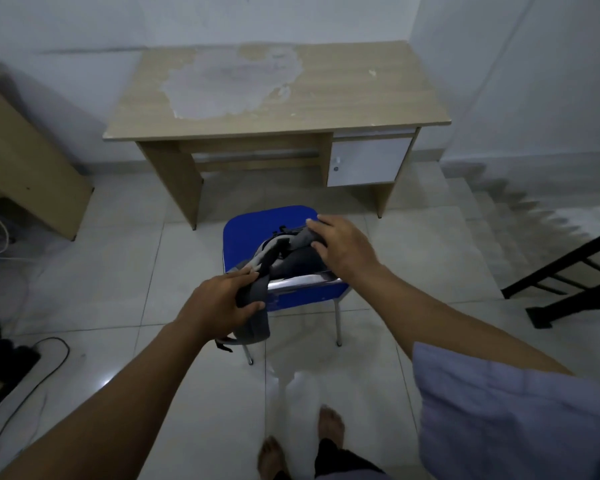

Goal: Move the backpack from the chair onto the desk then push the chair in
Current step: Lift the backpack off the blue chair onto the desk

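A grey and black backpack (291,258) lies on the blue chair (246,226), partly draped over the chair's chrome backrest bar. My left hand (219,303) grips the backpack's grey strap part that hangs over the back of the chair. My right hand (340,247) rests on the backpack's top right side with fingers curled onto the fabric. The chair stands a short way in front of the light wooden desk (326,98), pulled out from it. The desk top has a worn pale patch.
A white drawer cabinet (368,161) sits under the desk's right side. Stairs (520,209) descend at right with a black railing (568,271). A wooden cabinet (25,168) stands at left, with cables (32,375) on the tiled floor. My bare feet (302,441) are behind the chair.
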Demonstrator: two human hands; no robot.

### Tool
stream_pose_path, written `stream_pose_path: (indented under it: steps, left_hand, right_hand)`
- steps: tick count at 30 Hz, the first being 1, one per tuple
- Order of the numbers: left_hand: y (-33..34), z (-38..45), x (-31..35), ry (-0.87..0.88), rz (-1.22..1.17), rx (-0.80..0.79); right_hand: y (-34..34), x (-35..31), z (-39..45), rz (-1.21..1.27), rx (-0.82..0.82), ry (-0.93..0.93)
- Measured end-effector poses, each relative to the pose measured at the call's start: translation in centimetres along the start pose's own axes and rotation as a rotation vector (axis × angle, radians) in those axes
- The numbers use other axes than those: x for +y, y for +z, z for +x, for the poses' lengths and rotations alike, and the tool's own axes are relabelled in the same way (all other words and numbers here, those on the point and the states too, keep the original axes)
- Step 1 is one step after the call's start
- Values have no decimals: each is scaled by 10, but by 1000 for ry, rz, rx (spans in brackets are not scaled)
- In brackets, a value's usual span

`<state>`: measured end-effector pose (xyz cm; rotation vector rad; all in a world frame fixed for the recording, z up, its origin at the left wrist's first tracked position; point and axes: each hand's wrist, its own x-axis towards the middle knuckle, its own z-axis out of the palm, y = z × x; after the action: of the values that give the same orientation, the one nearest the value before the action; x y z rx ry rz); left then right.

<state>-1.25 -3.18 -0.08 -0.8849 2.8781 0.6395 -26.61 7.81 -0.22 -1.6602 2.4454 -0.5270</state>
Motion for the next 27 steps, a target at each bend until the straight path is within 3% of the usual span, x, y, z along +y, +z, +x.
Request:
stream_pose_path:
  steps: [3, 5, 11, 13, 17, 20, 24, 27]
  left_hand:
    - [2, -1, 5, -26, -16, 15]
    - [3, -3, 8, -49, -32, 33]
    - [0, -5, 11, -104, -89, 39]
    - [-3, -4, 10, -121, -129, 37]
    - [-8, -2, 10, -192, -190, 44]
    - [-10, -5, 11, -369, -212, 135]
    - [-11, -18, 7, -501, -234, 218]
    - [-20, -19, 0, -575, -291, 262]
  right_hand:
    - [10, 0, 10, -166, 165, -41]
    - [14, 0, 15, -172, 174, 17]
    - [24, 5, 17, 59, -177, 169]
    - [21, 11, 14, 96, -233, 122]
    - [15, 6, -9, 164, -23, -193]
    - [20, -11, -14, 229, -36, -347]
    - [29, -24, -6, 219, -83, -414]
    - [29, -26, 2, 321, -64, -323]
